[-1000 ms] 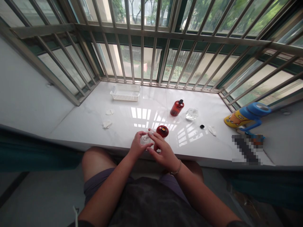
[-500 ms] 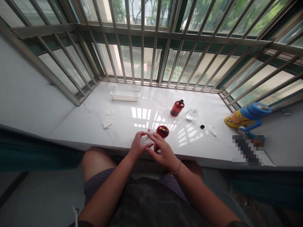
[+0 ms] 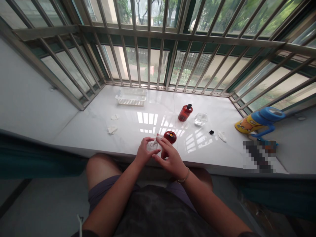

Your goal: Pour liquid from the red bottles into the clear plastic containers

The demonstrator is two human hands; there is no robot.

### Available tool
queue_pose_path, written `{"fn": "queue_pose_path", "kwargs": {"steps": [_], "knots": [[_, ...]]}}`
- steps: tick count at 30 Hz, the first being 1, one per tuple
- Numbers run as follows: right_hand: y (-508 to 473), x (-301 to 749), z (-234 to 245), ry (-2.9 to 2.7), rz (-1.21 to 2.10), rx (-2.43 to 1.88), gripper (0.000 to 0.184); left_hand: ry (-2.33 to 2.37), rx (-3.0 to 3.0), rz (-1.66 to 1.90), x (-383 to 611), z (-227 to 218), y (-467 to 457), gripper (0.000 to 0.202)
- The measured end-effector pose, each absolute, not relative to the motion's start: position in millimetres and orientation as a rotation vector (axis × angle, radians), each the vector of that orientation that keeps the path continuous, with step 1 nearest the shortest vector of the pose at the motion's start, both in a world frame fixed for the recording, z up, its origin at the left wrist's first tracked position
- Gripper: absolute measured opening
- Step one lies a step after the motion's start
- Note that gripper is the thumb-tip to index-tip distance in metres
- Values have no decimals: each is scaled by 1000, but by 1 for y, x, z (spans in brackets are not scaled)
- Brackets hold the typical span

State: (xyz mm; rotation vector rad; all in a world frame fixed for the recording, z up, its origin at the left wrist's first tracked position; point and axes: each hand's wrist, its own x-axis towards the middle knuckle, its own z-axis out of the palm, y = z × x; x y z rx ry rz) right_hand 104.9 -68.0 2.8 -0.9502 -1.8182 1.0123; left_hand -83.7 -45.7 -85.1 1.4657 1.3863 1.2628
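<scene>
Near the front edge of the white sill, my left hand curls around a clear bottle, thumb and fingers on its sides. My right hand has its fingertips on the pale pump head at the top of that bottle; its thumb reaches toward the left thumb. How far the pump is screwed on cannot be made out. Just beyond my right fingers stands an amber-red bottle with an uncapped mouth. Farther back is another red bottle with a black flip top.
A white basket sits by the window bars. Crumpled tissues lie on the left. To the right are a clear faceted container, a small black cap, another tissue and a blue-yellow drinking flask. A blurred patch covers the far-right corner.
The pump head has shifted slightly up and right with my right fingertips, and more of the bottle's neck shows. My left hand keeps its hold. The view has drifted slightly.
</scene>
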Motion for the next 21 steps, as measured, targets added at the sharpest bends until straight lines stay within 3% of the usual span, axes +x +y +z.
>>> {"fn": "queue_pose_path", "kwargs": {"steps": [11,16,21], "knots": [[-78,157,20,-1612,671,-1036,63,1330,1495,1279,-83,-80,-46,62],[-52,235,23,-1328,358,-1270,60,1346,1505,1269,-83,-81,-45,61],[-4,338,-5,-1056,153,-1558,66,1347,1500,1267,-83,-82,-45,61]]}}
